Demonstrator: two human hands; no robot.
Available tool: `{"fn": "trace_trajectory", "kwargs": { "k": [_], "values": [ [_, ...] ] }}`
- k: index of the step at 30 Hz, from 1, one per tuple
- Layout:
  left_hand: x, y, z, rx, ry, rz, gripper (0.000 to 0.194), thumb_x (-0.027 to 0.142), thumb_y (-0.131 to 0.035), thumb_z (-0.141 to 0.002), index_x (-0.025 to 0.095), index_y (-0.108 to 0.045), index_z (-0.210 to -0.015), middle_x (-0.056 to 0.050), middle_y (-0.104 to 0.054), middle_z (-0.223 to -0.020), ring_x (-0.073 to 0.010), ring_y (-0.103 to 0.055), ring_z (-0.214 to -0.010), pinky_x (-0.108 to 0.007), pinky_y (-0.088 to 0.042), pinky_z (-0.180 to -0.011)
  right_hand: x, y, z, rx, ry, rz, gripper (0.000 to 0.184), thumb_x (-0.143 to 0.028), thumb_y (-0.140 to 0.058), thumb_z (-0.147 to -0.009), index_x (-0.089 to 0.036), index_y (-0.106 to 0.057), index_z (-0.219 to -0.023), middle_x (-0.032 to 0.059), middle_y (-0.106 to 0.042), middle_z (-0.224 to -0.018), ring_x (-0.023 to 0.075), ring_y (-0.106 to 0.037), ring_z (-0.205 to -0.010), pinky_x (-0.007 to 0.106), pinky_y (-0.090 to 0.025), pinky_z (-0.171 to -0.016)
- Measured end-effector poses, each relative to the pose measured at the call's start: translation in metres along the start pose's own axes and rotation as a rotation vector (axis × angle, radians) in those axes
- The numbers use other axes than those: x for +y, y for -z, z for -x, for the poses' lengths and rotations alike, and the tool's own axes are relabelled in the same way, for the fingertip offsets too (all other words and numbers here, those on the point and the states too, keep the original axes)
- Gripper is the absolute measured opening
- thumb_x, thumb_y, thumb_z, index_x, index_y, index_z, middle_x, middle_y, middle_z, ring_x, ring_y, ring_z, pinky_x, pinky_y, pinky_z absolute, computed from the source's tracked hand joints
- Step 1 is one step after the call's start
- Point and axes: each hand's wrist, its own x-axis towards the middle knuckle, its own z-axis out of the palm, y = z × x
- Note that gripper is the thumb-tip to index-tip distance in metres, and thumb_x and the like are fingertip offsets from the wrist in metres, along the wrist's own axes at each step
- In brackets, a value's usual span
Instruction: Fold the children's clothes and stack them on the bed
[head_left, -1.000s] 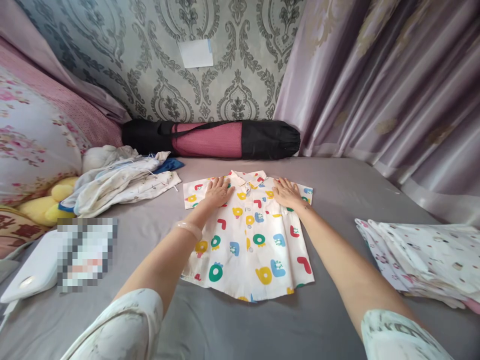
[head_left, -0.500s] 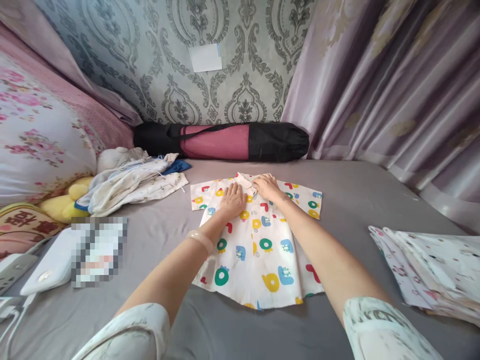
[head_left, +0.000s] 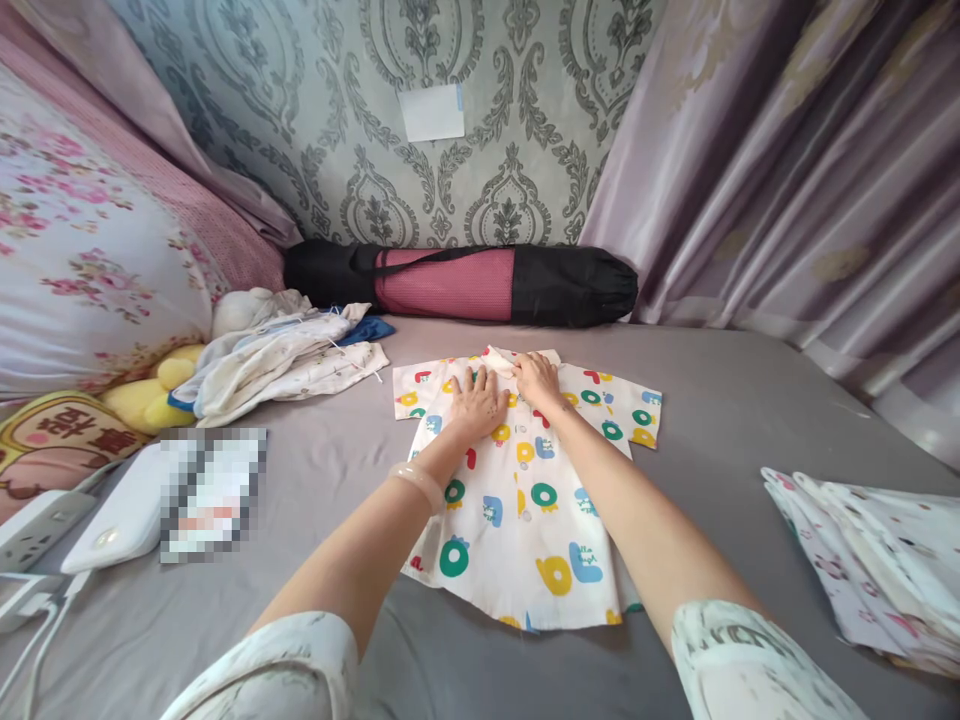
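The right hand (head_left: 536, 380) curls at the collar (head_left: 501, 362); whether its grip pinches it, I cannot tell. The left hand (head_left: 478, 402), grip released, lies flat on the shirt (head_left: 514, 520), spread at lower centre on a grey sheet (head_left: 712, 440). Collar-straightening seems in hand; the next move calls for a gentle touch.

Head-worn view, forward and down over shirt (head_left: 517, 505)

On the sheet (head_left: 697, 400) before you lay the shirt (head_left: 487, 545), with the clothes pile (head_left: 277, 365) and, nearer you, the power strip (head_left: 41, 535) to its left, the cloth stack (head_left: 885, 560) to its right and the bag (head_left: 442, 285) behind.
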Motion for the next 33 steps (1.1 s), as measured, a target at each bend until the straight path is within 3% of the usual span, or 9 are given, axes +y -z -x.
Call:
{"fn": "trace_trajectory", "kwargs": {
  "k": [4,8,13,19,25,30,33],
  "values": [
    [-0.001,0.001,0.000,0.020,-0.011,0.028,0.073,0.058,-0.017,-0.095,0.015,-0.026,-0.152,-0.014,-0.026,-0.159,-0.0381,-0.015,-0.147,-0.063,-0.010,-0.115,0.003,-0.003,0.003,0.025,0.001,-0.023,0.029,-0.028,-0.041,-0.098,-0.019,-0.064,-0.114,0.0124,-0.061,-0.118,0.0261,-0.053,-0.112,0.036,-0.038,-0.095],
    [-0.002,0.003,0.001,0.001,-0.033,0.035,0.078,0.069,-0.019,-0.091,0.023,-0.021,-0.154,-0.014,-0.026,-0.159,-0.0394,-0.014,-0.147,-0.065,-0.010,-0.114,0.012,0.006,0.010,0.032,0.091,-0.069,0.034,-0.020,-0.036,-0.098,-0.016,-0.058,-0.123,0.0125,-0.057,-0.125,0.0210,-0.052,-0.116,0.029,-0.038,-0.099],
    [-0.002,0.006,0.004,-0.029,-0.052,-0.004,0.081,0.073,-0.022,-0.088,0.026,-0.023,-0.153,-0.013,-0.021,-0.160,-0.0393,-0.011,-0.147,-0.064,-0.007,-0.114,0.020,0.012,0.024,0.081,-0.088,0.074,0.039,-0.021,-0.031,-0.098,-0.010,-0.055,-0.126,0.0176,-0.055,-0.129,0.0270,-0.049,-0.120,0.037,-0.035,-0.103],
    [0.001,0.010,0.006,-0.049,-0.041,-0.031,0.084,0.076,-0.017,-0.086,0.026,-0.025,-0.153,-0.014,-0.022,-0.160,-0.0394,-0.011,-0.147,-0.063,-0.008,-0.114,0.027,0.004,0.020,-0.127,-0.084,0.107,0.064,-0.043,-0.022,-0.101,-0.002,-0.028,-0.149,0.0173,-0.023,-0.159,0.0281,-0.016,-0.147,0.044,-0.010,-0.119],
    [0.000,0.008,0.005,-0.043,-0.030,-0.023,0.083,0.076,-0.019,-0.086,0.027,-0.026,-0.152,-0.012,-0.022,-0.160,-0.0396,-0.010,-0.147,-0.064,-0.007,-0.114,0.032,0.005,0.012,-0.208,-0.117,0.088,0.067,-0.048,-0.017,-0.100,-0.009,-0.021,-0.154,0.0110,-0.013,-0.162,0.0264,-0.008,-0.149,0.050,-0.007,-0.119],
    [-0.001,0.006,0.005,-0.016,-0.025,0.000,0.090,0.074,-0.019,-0.086,0.012,-0.027,-0.151,-0.017,-0.021,-0.160,-0.0383,-0.011,-0.147,-0.061,-0.008,-0.115,0.027,0.015,0.011,-0.250,-0.126,0.068,0.067,-0.047,-0.015,-0.100,-0.009,-0.022,-0.154,0.0116,-0.013,-0.162,0.0254,-0.007,-0.149,0.050,-0.005,-0.119],
    [0.000,0.006,0.005,0.004,-0.010,0.007,0.094,0.074,-0.020,-0.086,0.005,-0.027,-0.150,-0.021,-0.021,-0.159,-0.0375,-0.012,-0.147,-0.058,-0.008,-0.117,0.010,0.020,0.012,-0.128,0.059,0.039,0.060,-0.041,-0.014,-0.101,-0.014,-0.034,-0.150,0.0082,-0.024,-0.160,0.0227,-0.012,-0.148,0.048,0.000,-0.119]
  ]
}}
